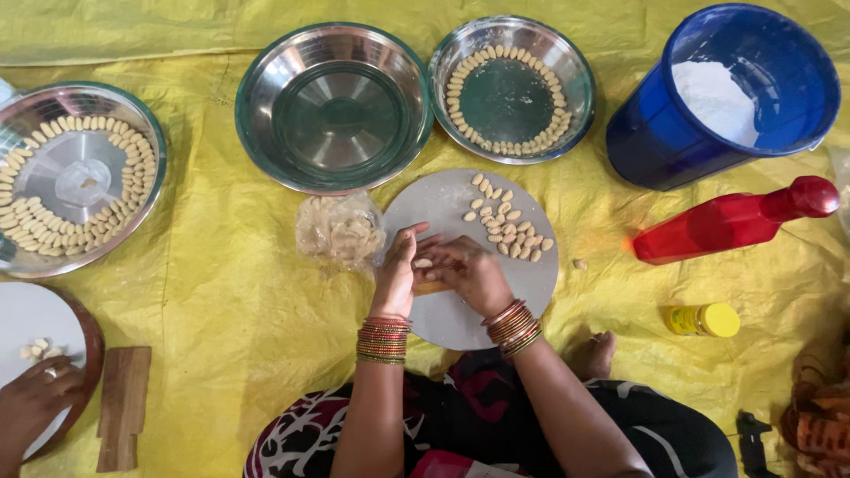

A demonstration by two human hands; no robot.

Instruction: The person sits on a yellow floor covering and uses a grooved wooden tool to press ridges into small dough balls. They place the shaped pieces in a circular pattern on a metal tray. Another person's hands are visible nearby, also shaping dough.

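— What have you got there?

— A small dough piece (424, 263), pinched between my left hand (396, 274) and right hand (471, 274), both pressed together over a wooden strip (431, 287) on the round grey board (443, 319).

— And around your hands?

— Shaped pieces (509, 227) lie just beyond my right fingers. A bagged lump of dough (340, 230) sits beside my left hand. Further out, an empty steel bowl (334, 106).

— What's under the left hand (396, 274) and right hand (469, 274)?
— A wooden piece (431, 287), mostly covered; the dough bit (424, 263) is too small to read.
— And the edges?
— Another person's hand (31, 398) and white board (31, 323) are cut off at left.
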